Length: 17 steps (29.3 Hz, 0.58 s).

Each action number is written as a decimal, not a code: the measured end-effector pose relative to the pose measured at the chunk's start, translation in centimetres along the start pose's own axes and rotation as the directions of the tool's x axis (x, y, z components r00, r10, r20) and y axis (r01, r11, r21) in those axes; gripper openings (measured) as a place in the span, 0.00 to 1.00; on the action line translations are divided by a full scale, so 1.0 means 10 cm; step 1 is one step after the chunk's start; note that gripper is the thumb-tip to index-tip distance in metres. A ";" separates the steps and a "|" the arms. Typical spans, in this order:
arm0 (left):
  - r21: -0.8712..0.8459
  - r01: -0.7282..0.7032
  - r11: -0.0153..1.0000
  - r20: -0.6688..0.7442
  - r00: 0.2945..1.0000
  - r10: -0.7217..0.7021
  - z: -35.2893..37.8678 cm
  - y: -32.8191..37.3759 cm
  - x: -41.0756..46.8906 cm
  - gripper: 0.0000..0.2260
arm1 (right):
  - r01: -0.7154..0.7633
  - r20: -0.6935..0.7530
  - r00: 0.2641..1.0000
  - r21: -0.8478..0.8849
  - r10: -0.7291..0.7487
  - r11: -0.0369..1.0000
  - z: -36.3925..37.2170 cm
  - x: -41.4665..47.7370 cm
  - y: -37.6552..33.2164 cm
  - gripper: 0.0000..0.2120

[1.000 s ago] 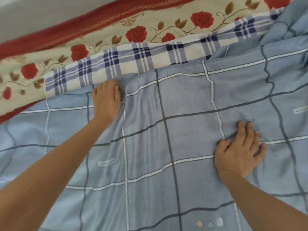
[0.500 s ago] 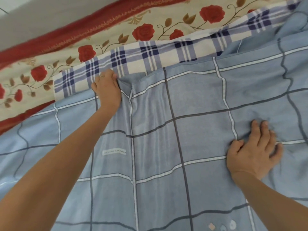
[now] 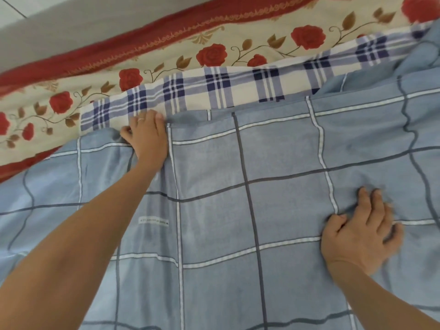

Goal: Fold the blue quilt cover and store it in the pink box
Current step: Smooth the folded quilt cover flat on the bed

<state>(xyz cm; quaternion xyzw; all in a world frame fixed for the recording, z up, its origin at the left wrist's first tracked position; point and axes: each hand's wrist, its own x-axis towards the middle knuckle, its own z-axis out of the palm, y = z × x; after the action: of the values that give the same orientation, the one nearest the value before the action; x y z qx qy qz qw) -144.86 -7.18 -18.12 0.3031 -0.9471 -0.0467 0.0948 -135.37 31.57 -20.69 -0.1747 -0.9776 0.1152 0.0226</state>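
We see: left hand (image 3: 147, 136), fingers curled on the far edge of the blue quilt cover (image 3: 273, 163) | right hand (image 3: 359, 236), fingers spread, pressing it flat

We log: blue quilt cover (image 3: 273, 151), cut off left, right and below. Its white label (image 3: 153, 221), print too small for us to read. left hand (image 3: 147, 139), gripping the cover's far edge, fingertips hidden. right hand (image 3: 362, 234), outer fingers blurred.
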 end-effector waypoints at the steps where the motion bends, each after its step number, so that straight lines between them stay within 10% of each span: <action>1: -0.039 -0.073 0.997 -0.044 0.996 0.071 -0.05 0.06 -0.08 0.17 | 0.001 0.003 1.000 -0.002 -0.001 1.000 0.00 0.00 0.00 0.32; 5: -0.141 -0.310 0.940 -0.072 0.950 0.302 0.01 0.31 -0.37 0.15 | 0.003 -0.005 1.000 -0.004 -0.003 1.000 0.02 0.00 -0.01 0.32; 17: -0.113 -0.241 0.964 -0.133 0.965 0.225 0.33 0.42 -0.53 0.10 | 0.038 -0.025 0.999 -0.014 -0.038 0.999 0.04 0.01 0.04 0.31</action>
<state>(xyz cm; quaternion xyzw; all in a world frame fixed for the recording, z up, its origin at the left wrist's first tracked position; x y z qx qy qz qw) -143.65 -0.57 -21.53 0.1849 -0.9638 -0.0780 0.1754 -135.34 31.84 -21.18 -0.1577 -0.9811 0.1058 0.0360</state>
